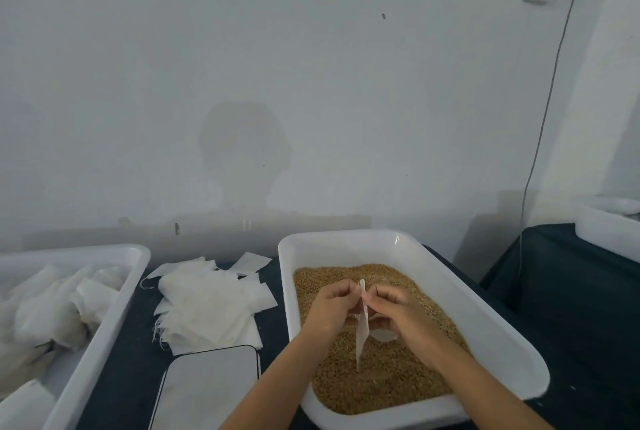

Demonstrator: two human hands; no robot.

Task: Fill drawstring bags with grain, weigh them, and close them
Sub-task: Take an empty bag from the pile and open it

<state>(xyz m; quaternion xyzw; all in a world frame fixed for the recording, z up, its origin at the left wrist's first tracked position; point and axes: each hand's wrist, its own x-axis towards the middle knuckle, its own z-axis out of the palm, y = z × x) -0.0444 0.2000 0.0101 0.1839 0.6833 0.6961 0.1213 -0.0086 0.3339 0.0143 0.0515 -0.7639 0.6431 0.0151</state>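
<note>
Two hands meet over the grain tray [512, 332]: my left hand [330, 310] and right hand [398, 311] each pinch the top edge of one small white bag [362, 329], fingers curled tight on the cloth. The bag hangs flat and edge-on between them, its lower tip just at the grain [398, 381]; I cannot tell whether the tip touches it. It looks unfilled.

I judge the bag as thin, soft fabric, nearly weightless now, so it will fold and flutter under any loose grip. The place to hold it is the mouth hem, one layer per hand, pulling the two sides apart so it opens into a pocket. Once loaded it should sag and turn bottom-heavy, and the loose grain will spill if the mouth tips.

I count one tray of grain, one bag in hand, and one flat white scale [207, 391] on the dark desk [128, 360] left of the tray. Between them lies a heap of empty bags [207, 305], too overlapped to count. A second tray [114, 298] at far left holds crumpled white bags, number unclear. A third white bin [606, 232] sits at right.
</note>
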